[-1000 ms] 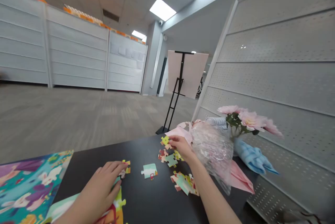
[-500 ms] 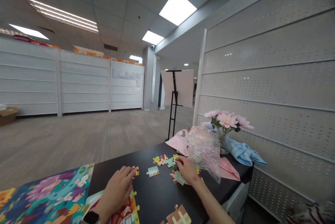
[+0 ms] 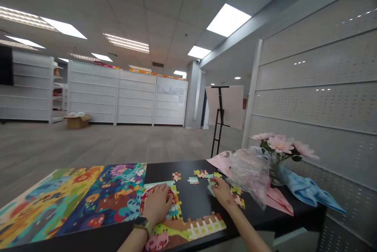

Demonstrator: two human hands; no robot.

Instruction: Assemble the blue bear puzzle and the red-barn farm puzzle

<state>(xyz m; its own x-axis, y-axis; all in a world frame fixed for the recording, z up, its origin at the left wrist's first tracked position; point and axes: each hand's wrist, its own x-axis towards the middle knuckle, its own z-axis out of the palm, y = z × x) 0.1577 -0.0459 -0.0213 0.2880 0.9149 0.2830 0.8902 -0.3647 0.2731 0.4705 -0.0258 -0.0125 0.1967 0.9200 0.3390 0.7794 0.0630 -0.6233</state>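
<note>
My left hand (image 3: 159, 201), with a dark watch at the wrist, lies flat with its fingers spread on the partly joined puzzle (image 3: 176, 230) at the table's front. My right hand (image 3: 220, 190) is closed on a pale green puzzle piece (image 3: 210, 189), right of the joined part. A red and yellow piece (image 3: 176, 176) and a pale blue-green piece (image 3: 193, 181) lie apart on the black table (image 3: 194, 201). Several multicoloured pieces (image 3: 201, 173) sit behind them. More pieces (image 3: 239, 200) lie just right of my right hand.
Two colourful picture sheets (image 3: 118, 193) cover the left of the table. Crumpled clear plastic (image 3: 250, 171), pink paper (image 3: 279, 201), a vase of pink flowers (image 3: 279, 144) and a blue cloth (image 3: 306, 187) stand or lie at the right. An easel (image 3: 220, 118) is behind.
The view has swung left, showing more of the picture sheets and joined puzzle. My left hand now rests on the joined puzzle, away from the red and yellow piece. My right hand now holds a pale green piece.
</note>
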